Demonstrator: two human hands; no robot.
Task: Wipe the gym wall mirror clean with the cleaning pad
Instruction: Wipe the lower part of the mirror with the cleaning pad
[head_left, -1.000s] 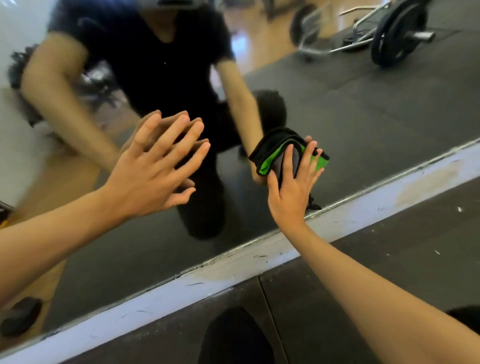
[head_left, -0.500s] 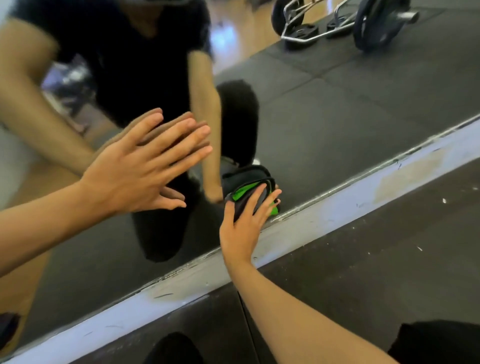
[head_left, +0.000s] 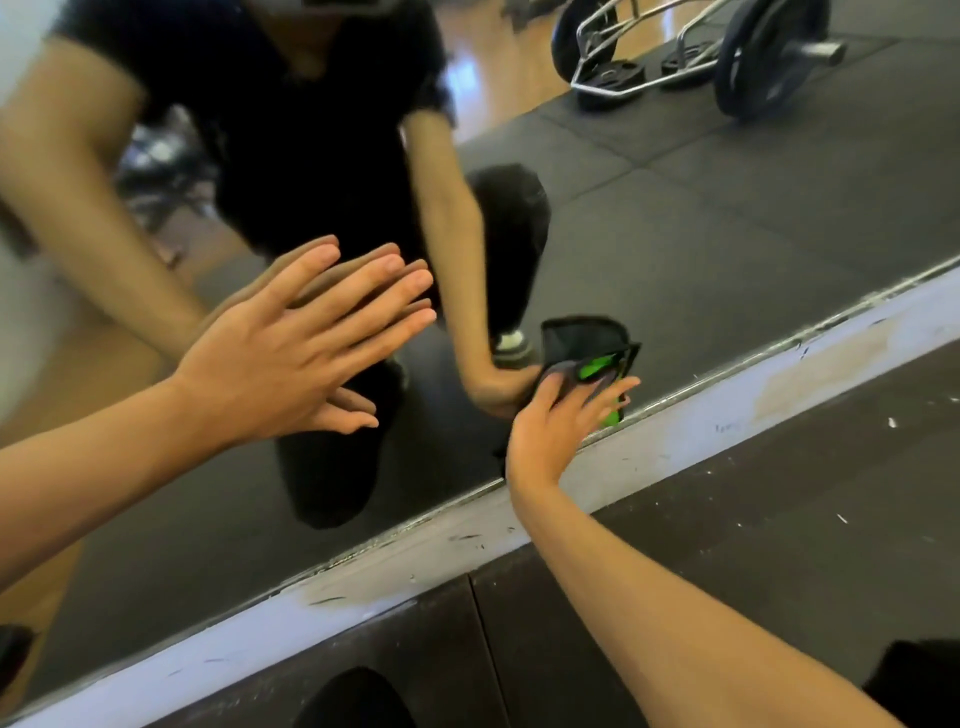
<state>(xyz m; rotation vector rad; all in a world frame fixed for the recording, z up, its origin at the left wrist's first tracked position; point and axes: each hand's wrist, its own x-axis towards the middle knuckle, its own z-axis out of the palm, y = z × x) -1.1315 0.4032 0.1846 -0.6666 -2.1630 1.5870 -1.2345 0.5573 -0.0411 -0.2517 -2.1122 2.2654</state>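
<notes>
A person kneels close to a gym wall mirror that reaches almost to the floor. The left hand lies flat against the glass with its fingers straight and slightly spread, meeting its own reflection fingertip to fingertip. It sits well above the mirror's bottom edge, with open glass below and to its left.

The right hand presses a black and green cleaning pad against the mirror, fingers extended over the pad and not curled round it. The pad sits low on the glass, its lower corner just beside the mirror's bottom edge. That edge runs diagonally from lower left to upper right, and a scuffed white baseboard strip follows directly beneath it. The heel of the right hand overlaps this strip.

Below the strip lies dark rubber floor matting, speckled with small white flecks. To the right of the pad, a long stretch of glass continues along the edge, reflecting more dark matting. At the top right, the mirror reflects a barbell with weight plates and a metal frame, well away from both hands.
</notes>
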